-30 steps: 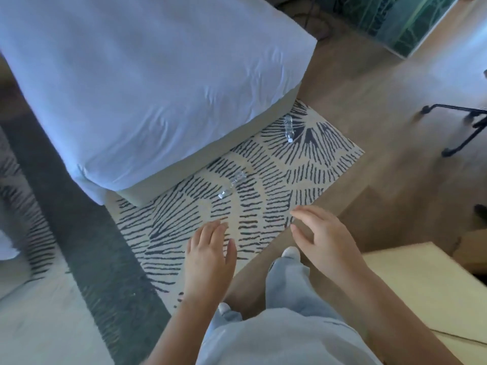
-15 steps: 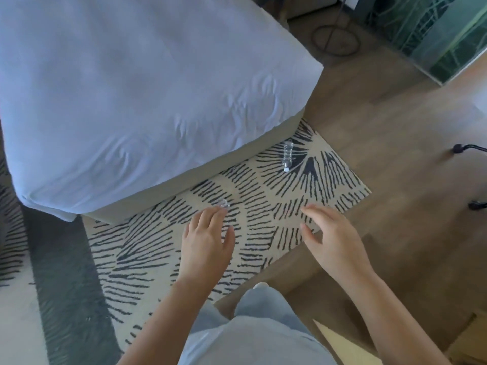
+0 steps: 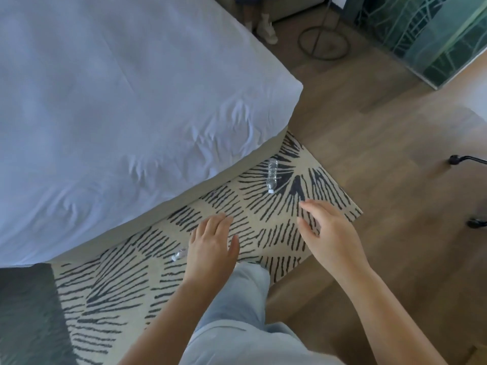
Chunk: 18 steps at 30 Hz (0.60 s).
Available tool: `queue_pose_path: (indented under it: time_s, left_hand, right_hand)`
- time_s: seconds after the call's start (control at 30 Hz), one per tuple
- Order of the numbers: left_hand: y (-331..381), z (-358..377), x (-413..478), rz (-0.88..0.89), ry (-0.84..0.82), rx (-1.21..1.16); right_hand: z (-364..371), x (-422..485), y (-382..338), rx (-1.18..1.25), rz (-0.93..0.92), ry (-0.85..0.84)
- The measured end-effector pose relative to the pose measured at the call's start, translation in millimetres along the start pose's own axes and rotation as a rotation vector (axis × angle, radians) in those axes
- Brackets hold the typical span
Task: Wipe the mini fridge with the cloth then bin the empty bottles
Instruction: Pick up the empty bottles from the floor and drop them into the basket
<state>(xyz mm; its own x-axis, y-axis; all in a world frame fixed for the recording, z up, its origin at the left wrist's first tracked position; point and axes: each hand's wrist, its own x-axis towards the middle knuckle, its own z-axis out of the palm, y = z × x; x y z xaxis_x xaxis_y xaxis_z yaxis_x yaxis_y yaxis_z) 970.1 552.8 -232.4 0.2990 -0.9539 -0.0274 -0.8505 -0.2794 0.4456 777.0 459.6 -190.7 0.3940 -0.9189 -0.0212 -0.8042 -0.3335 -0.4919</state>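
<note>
We have stepped closer: the near bottle (image 3: 179, 254) now lies beside our left hand (image 3: 210, 245), which, like our right hand (image 3: 330, 233), hovers spread and empty.

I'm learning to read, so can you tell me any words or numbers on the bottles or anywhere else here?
No text here can be read.
On the far bottle: clear plastic, no label that I can make out.
On the near bottle: partly behind the left hand, too small to tell.
On the rug: only dark stripes, no writing.
On the glass panel: a leaf pattern, no words.
</note>
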Motion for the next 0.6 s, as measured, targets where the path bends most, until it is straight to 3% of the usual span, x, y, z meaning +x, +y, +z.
queue_pose_path:
  time_s: [0.33, 0.6]
  left_hand:
    - [27, 12, 119, -0.137, 0.117, -0.069]
    - [37, 52, 140, -0.463, 0.194, -0.037]
  right_hand:
    - [-22, 126, 26, -0.045, -0.074, -0.058]
    - [-2, 215, 76, -0.052, -0.174, -0.318]
